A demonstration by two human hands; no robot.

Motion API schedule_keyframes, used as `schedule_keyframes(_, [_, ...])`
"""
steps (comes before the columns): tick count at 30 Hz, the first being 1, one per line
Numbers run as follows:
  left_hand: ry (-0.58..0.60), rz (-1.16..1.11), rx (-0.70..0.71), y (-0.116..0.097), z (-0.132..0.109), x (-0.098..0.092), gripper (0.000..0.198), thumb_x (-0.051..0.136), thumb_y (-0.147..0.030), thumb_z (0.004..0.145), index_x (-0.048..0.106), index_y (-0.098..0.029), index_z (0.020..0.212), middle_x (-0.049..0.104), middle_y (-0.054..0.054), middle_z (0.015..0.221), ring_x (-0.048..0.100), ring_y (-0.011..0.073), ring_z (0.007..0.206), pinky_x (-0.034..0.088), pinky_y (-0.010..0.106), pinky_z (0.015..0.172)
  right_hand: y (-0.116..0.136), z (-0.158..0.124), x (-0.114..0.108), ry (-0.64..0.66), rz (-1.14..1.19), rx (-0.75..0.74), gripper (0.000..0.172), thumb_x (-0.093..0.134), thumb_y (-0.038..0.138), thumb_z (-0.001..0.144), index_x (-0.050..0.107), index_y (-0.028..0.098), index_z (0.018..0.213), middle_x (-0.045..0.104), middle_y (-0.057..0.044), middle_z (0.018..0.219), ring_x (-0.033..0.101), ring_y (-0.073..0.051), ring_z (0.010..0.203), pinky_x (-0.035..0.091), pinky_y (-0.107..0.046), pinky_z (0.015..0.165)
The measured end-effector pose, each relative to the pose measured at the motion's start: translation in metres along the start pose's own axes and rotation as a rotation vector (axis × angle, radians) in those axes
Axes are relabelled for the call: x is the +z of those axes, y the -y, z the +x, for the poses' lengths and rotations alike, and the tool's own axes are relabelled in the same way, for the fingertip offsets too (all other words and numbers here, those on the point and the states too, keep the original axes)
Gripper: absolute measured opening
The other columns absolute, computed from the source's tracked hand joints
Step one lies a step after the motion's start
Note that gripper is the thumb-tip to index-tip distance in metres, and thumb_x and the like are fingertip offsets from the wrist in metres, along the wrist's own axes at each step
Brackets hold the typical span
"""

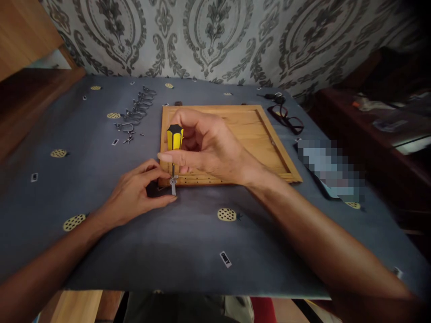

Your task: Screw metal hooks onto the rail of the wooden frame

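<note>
My right hand (pixel 212 143) is closed round a screwdriver (pixel 175 137) with a yellow and black handle. The screwdriver stands upright, its shaft pointing down at a small metal hook (pixel 173 186) on the near edge of a wooden framed panel (pixel 280 154), close to the left corner. With thumb and forefinger, my left hand (pixel 133 193) grips this hook from the left. The exact contact at the tip, and any screw under it, is too small to make out. Several dark dots run along the panel's near edge.
Several metal hooks (pixel 138 107) lie in a row at the back left, with loose screws (pixel 129 138) just in front. Right of the panel are keys (pixel 274 97), dark-framed glasses (pixel 286 119) and a phone (pixel 328 170). A blue-grey pineapple-print cloth (pixel 188 251) covers the table.
</note>
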State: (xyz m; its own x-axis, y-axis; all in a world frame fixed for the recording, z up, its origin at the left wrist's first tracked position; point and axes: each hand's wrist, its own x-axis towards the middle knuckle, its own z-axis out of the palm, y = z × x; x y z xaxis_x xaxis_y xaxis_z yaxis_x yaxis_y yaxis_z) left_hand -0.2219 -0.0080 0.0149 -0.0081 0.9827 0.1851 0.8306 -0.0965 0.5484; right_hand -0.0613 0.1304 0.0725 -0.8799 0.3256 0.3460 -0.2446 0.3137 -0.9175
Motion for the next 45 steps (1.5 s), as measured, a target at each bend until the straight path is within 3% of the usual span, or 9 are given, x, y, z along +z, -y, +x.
schedule_keyframes(3, [-0.005,0.0,-0.002,0.001,0.0,0.001,0.031,0.07,-0.048,0.079,0.068,-0.027,0.102,0.063,0.0,0.104,0.062,0.0163,0.087,0.05,0.03,0.074,0.007,-0.002,-0.006,0.126,0.022,0.022,0.014,0.065,0.023,0.089,0.057,0.019,0.1,0.057,0.007,0.078,0.058,-0.006,0.063,0.051,-0.019,0.059])
schedule_keyframes(5, [-0.008,0.001,0.004,0.002,0.001,0.001,0.03,0.07,-0.048,0.079,0.068,-0.026,0.1,0.063,0.001,0.103,0.062,0.0168,0.088,0.05,0.03,0.074,0.008,-0.002,-0.006,0.153,0.013,0.03,0.007,0.063,0.022,0.09,0.058,0.017,0.091,0.057,0.006,0.077,0.057,-0.006,0.062,0.051,-0.019,0.058])
schedule_keyframes(12, [-0.027,0.013,0.027,-0.001,0.001,0.0,0.029,0.07,-0.048,0.079,0.068,-0.027,0.1,0.064,-0.001,0.101,0.061,0.016,0.09,0.051,0.029,0.079,-0.004,0.0,0.006,-0.04,-0.01,0.036,0.031,0.074,0.036,0.082,0.047,0.021,0.079,0.053,0.007,0.072,0.052,-0.006,0.059,0.046,-0.017,0.051])
schedule_keyframes(18, [-0.012,0.011,0.007,0.001,0.001,0.001,0.033,0.068,-0.052,0.08,0.068,-0.026,0.099,0.064,0.002,0.102,0.062,0.0172,0.087,0.051,0.03,0.072,0.005,-0.002,-0.006,0.158,0.096,0.071,0.016,0.067,0.029,0.088,0.058,0.018,0.096,0.057,0.007,0.075,0.06,-0.007,0.065,0.052,-0.02,0.06])
schedule_keyframes(22, [-0.009,0.012,0.007,0.002,0.0,0.001,0.035,0.068,-0.053,0.079,0.067,-0.027,0.102,0.065,0.001,0.105,0.061,0.018,0.092,0.052,0.03,0.077,0.0,-0.001,0.003,-0.015,0.057,0.039,0.03,0.077,0.037,0.079,0.055,0.018,0.073,0.056,0.006,0.069,0.054,-0.006,0.055,0.047,-0.019,0.05])
schedule_keyframes(25, [-0.016,0.014,0.01,0.001,0.001,0.0,0.03,0.07,-0.049,0.079,0.068,-0.027,0.099,0.065,0.0,0.104,0.061,0.0174,0.092,0.051,0.029,0.079,-0.005,0.001,0.008,-0.098,0.09,0.042,0.033,0.079,0.038,0.076,0.051,0.02,0.074,0.053,0.008,0.066,0.05,-0.006,0.052,0.045,-0.019,0.047])
schedule_keyframes(32, [0.004,-0.006,-0.005,0.001,0.001,0.0,0.032,0.07,-0.049,0.079,0.067,-0.025,0.1,0.062,0.0,0.099,0.058,0.0146,0.082,0.047,0.029,0.07,0.003,0.0,-0.007,0.137,0.082,0.076,0.017,0.067,0.031,0.088,0.058,0.018,0.095,0.058,0.006,0.078,0.059,-0.007,0.063,0.052,-0.021,0.059])
schedule_keyframes(39, [-0.023,0.002,0.034,0.0,0.001,-0.001,0.03,0.07,-0.049,0.08,0.066,-0.027,0.1,0.064,-0.001,0.104,0.061,0.0161,0.093,0.051,0.028,0.08,-0.006,0.001,0.006,-0.048,0.028,0.071,0.034,0.076,0.045,0.078,0.052,0.021,0.077,0.057,0.005,0.073,0.052,-0.008,0.059,0.046,-0.02,0.049])
schedule_keyframes(45, [-0.005,0.011,0.015,0.0,0.001,0.0,0.03,0.069,-0.049,0.08,0.067,-0.026,0.1,0.064,0.001,0.103,0.061,0.0168,0.089,0.05,0.028,0.073,0.002,0.0,-0.006,0.15,0.092,0.064,0.019,0.067,0.034,0.088,0.056,0.019,0.094,0.058,0.006,0.078,0.059,-0.007,0.065,0.053,-0.021,0.061])
